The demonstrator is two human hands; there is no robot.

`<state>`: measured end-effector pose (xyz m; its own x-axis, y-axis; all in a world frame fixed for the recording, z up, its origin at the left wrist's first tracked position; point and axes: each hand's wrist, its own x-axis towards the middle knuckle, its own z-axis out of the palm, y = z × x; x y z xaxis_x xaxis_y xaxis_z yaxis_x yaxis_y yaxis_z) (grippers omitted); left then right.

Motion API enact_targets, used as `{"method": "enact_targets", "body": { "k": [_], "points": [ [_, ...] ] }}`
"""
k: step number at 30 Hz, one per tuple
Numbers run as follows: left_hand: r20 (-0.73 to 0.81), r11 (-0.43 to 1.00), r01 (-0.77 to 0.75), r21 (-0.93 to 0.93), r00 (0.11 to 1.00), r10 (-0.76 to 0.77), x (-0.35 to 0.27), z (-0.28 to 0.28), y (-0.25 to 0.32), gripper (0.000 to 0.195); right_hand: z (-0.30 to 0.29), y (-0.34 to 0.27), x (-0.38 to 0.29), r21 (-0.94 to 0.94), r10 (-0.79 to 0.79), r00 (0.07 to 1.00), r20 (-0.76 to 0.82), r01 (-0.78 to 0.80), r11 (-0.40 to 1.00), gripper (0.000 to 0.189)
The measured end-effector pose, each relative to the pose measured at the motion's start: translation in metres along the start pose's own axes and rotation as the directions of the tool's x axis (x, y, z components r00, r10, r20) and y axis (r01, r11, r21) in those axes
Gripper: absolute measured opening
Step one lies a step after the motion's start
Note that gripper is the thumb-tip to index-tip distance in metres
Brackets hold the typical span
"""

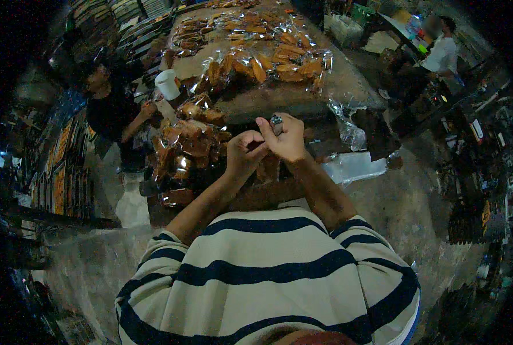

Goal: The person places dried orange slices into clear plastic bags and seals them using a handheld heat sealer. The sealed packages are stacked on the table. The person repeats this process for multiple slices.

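Observation:
My left hand [244, 153] and my right hand [286, 138] meet above the table's near part. A small shiny metallic thing [276, 124] sits in the curled fingers of my right hand; its kind is unclear. The fingers of my left hand are bent against the right; whether they pinch something is hidden. Just below them stands a brown item [268, 169], partly covered by the hands. To the left lies a heap of brown baked-looking pieces in clear plastic bags [194, 140]. Right of my hands are a crumpled clear plastic bag [350, 125] and a flat whitish stack of plastic [355, 167].
More bagged brown pieces [261, 64] cover the table's [355, 84] far part. A white tub [167, 85] stands at its left edge. A person in dark clothes [110, 112] is at the left; another in white [442, 54] sits far right. Racks [64, 172] line the left.

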<state>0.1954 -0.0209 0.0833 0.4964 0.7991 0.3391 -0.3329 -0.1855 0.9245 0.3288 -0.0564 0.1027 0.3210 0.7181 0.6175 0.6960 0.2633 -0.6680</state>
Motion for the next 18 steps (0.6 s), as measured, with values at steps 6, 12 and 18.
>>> {"method": "enact_targets", "body": {
  "k": [6, 12, 18],
  "points": [
    [0.117, 0.963, 0.265, 0.05, 0.956, -0.269, 0.033, -0.018, -0.023, 0.018, 0.009, 0.037, 0.019, 0.27, 0.129, 0.991, -0.025, -0.118, 0.956, 0.025],
    [-0.157, 0.918, 0.38, 0.115, 0.919, -0.361, 0.101, -0.115, -0.037, 0.036, 0.006, 0.139, 0.054, 0.136, 0.165, 0.979, 0.115, -0.18, 0.974, 0.03],
    [-0.349, -0.125, 0.327, 0.937, 0.901, -0.258, 0.121, -0.181, -0.068, 0.055, 0.021, 0.273, 0.085, -0.416, 0.328, 0.89, 0.317, -0.18, 0.892, 0.027]
  ]
}}
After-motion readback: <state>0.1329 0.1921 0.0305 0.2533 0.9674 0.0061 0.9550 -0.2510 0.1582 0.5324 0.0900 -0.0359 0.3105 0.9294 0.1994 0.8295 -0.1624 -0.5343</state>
